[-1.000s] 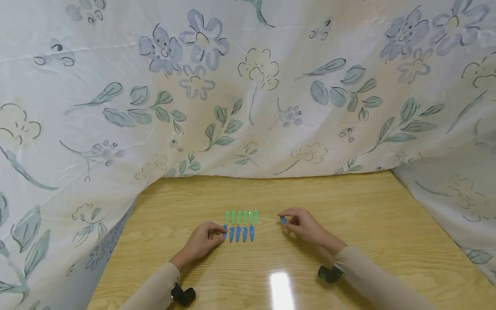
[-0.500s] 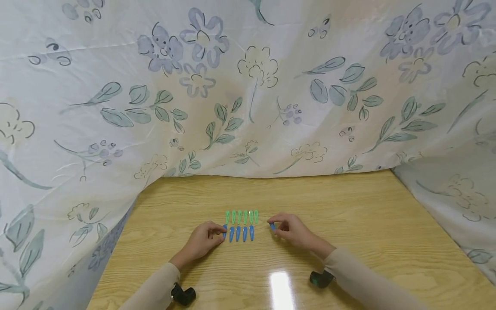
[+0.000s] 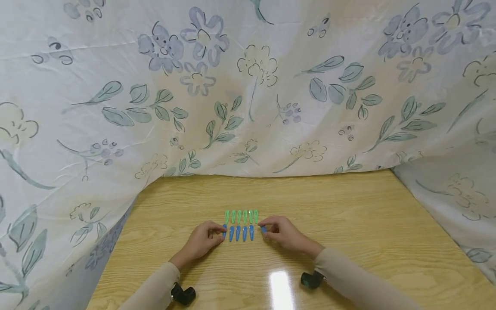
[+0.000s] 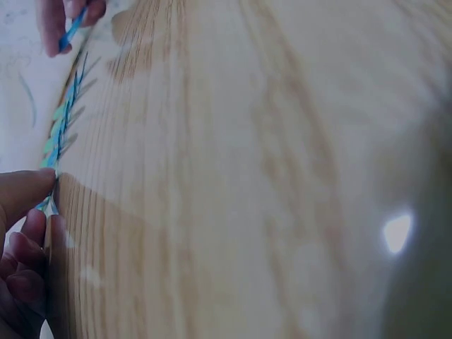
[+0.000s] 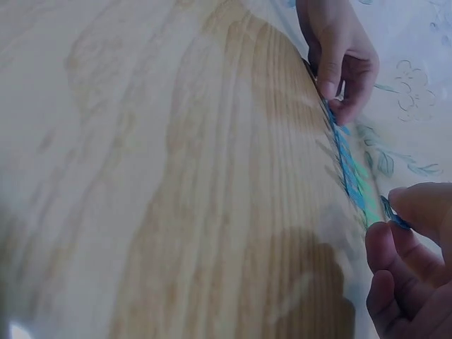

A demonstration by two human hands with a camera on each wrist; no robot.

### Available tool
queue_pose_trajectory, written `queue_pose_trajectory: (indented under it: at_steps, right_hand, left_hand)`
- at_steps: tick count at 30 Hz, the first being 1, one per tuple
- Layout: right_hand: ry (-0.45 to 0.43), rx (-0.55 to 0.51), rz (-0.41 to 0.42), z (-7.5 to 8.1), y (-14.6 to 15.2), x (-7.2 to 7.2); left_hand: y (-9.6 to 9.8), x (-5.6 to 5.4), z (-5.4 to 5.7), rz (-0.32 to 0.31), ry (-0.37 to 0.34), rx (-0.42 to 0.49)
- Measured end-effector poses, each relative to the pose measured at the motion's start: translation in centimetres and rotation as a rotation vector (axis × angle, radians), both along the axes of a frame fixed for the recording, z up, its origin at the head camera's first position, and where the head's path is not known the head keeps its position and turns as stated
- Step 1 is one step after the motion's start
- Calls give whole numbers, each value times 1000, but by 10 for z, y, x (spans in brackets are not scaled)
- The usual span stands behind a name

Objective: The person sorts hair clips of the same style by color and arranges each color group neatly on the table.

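Note:
Several green snap hair clips (image 3: 239, 216) lie side by side on the wooden table, and nearer the person runs a row of blue hair clips (image 3: 238, 233). My left hand (image 3: 202, 241) pinches the leftmost blue hair clip (image 3: 224, 231) between thumb and forefinger, at the end of its row. On the other side, my right hand (image 3: 288, 234) holds one more blue hair clip (image 3: 263, 229) by its ends, just right of the blue row. That clip also shows between the fingertips in the right wrist view, where the hand covers part of it.
A floral cloth (image 3: 255, 86) hangs behind the wooden table (image 3: 348, 215) and down both sides. Each wrist wears a black camera, such as the right one (image 3: 311, 280). A bright reflection lies on the table's near part.
My right hand has moved left with its blue hair clip, from well right of the rows to close beside the blue row. The left hand stays in place.

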State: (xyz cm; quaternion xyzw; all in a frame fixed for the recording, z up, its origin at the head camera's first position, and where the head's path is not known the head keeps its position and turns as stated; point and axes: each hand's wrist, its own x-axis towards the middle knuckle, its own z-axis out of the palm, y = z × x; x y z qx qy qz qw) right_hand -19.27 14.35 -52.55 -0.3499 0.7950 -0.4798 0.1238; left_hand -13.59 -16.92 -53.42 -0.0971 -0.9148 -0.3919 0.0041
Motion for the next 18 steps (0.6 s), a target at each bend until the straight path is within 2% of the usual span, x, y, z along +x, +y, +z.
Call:
queue_pose_trajectory:
  at_steps: [4,6,12,18]
  right_hand:
    - [9,-7,24,0,-4,1]
    - [-17,-1,20,1,-6,1]
    - [-39,41,-23,0,-13,2]
    - [-9,77,-57,1,-17,3]
  left_hand:
    - [0,1,0,1,5,7]
    - [0,2,0,2,2,13]
    - [1,2,2,12,-8,11]
    - [0,1,2,7,-1,7]
